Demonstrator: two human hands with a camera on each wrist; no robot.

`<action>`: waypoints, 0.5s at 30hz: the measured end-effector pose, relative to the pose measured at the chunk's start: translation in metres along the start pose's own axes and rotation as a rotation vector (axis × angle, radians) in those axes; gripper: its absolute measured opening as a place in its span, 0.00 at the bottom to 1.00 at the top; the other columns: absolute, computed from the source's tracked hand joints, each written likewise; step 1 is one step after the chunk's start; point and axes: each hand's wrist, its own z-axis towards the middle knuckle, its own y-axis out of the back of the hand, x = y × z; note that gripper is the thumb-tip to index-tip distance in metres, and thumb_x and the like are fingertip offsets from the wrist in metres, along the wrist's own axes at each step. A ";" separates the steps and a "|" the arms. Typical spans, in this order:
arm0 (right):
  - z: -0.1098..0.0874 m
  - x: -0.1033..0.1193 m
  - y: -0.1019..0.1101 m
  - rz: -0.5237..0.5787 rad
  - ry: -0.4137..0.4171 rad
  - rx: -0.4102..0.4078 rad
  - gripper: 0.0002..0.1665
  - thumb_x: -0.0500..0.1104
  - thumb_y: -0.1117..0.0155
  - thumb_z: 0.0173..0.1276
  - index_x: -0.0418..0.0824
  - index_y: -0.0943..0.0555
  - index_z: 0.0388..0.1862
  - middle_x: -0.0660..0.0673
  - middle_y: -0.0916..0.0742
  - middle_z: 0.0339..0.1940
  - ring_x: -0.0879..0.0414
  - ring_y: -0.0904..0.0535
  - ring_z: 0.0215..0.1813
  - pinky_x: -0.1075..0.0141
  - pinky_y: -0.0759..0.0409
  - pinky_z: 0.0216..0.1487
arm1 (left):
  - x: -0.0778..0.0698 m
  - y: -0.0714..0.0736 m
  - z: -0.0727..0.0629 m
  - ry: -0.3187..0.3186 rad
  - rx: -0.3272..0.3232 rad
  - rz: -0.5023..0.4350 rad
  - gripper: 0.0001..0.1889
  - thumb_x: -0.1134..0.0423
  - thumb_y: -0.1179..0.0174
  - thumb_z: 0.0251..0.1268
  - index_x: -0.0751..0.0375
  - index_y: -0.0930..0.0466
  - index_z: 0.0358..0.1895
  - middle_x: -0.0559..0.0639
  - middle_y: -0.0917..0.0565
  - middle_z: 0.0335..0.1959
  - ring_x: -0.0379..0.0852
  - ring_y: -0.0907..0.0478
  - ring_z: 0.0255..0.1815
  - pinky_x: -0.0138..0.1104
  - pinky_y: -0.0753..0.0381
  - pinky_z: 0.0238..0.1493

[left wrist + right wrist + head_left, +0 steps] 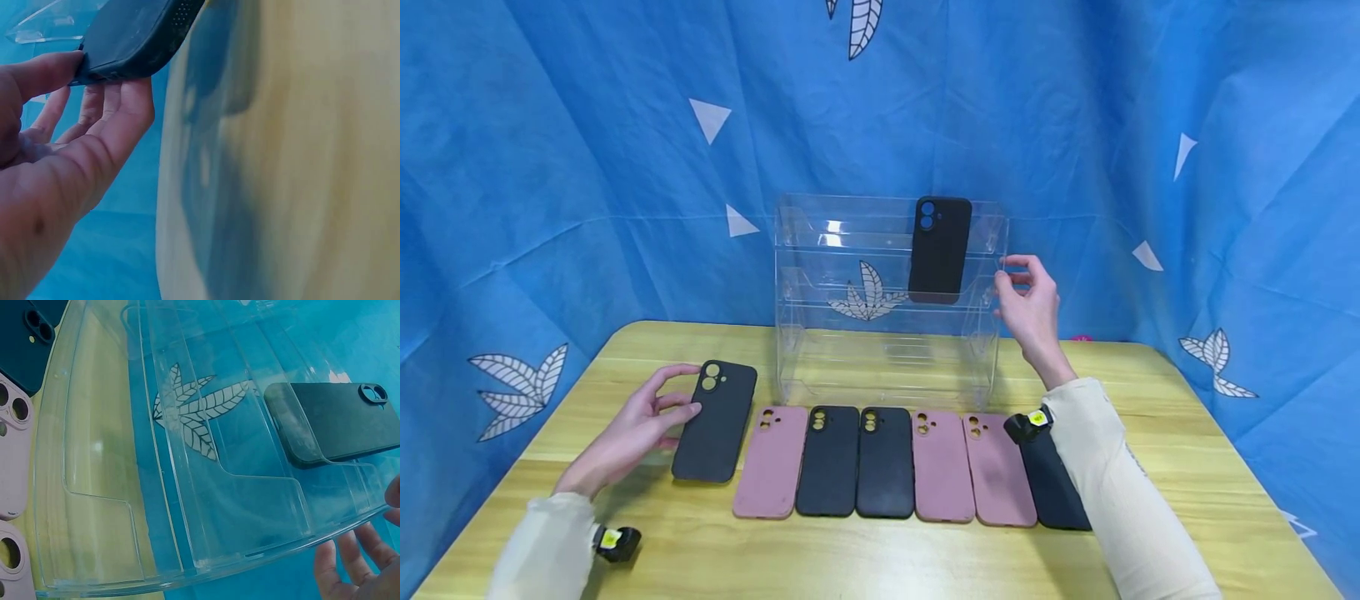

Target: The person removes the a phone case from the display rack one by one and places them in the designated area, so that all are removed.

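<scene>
My left hand [643, 425] pinches a black phone case [715, 425] by its left edge, thumb on the back and fingers beneath. In the left wrist view the case [134, 37] is held above the wooden table. A tiered clear plastic display stand [887, 392] stands at the back. Another black phone case [940, 250] leans upright in its upper right part. My right hand [1030, 300] is by the stand's right side, fingers loosely bent and holding nothing. In the right wrist view, the fingertips [350, 550] are just outside the stand's side edge.
A row of phone cases lies before the stand: a pink case [771, 462] at left, two black ones [827, 462], two more pink ones [943, 467], and a black case [1052, 483] partly under the right forearm. A blue patterned curtain [625, 167] hangs behind the table [820, 558].
</scene>
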 end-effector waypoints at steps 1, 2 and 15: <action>0.000 0.000 0.000 0.002 -0.001 -0.001 0.18 0.50 0.47 0.80 0.47 0.24 0.63 0.46 0.18 0.49 0.43 0.14 0.53 0.58 0.09 0.41 | 0.002 0.001 -0.001 0.008 0.003 0.000 0.31 0.55 0.43 0.79 0.46 0.46 0.77 0.66 0.28 0.62 0.37 0.18 0.49 0.43 0.15 0.47; 0.000 0.001 0.000 0.002 -0.002 -0.001 0.18 0.50 0.47 0.80 0.47 0.24 0.63 0.46 0.17 0.49 0.42 0.15 0.53 0.58 0.09 0.41 | 0.004 0.002 -0.003 0.017 0.006 -0.004 0.31 0.55 0.43 0.79 0.46 0.46 0.77 0.66 0.27 0.61 0.38 0.18 0.49 0.43 0.14 0.46; -0.001 0.001 -0.001 -0.002 -0.005 0.009 0.19 0.51 0.46 0.80 0.46 0.24 0.63 0.47 0.18 0.48 0.43 0.15 0.54 0.59 0.10 0.41 | 0.018 0.002 -0.006 0.089 0.018 0.001 0.33 0.61 0.43 0.77 0.55 0.47 0.78 0.51 0.19 0.46 0.42 0.18 0.38 0.43 0.11 0.37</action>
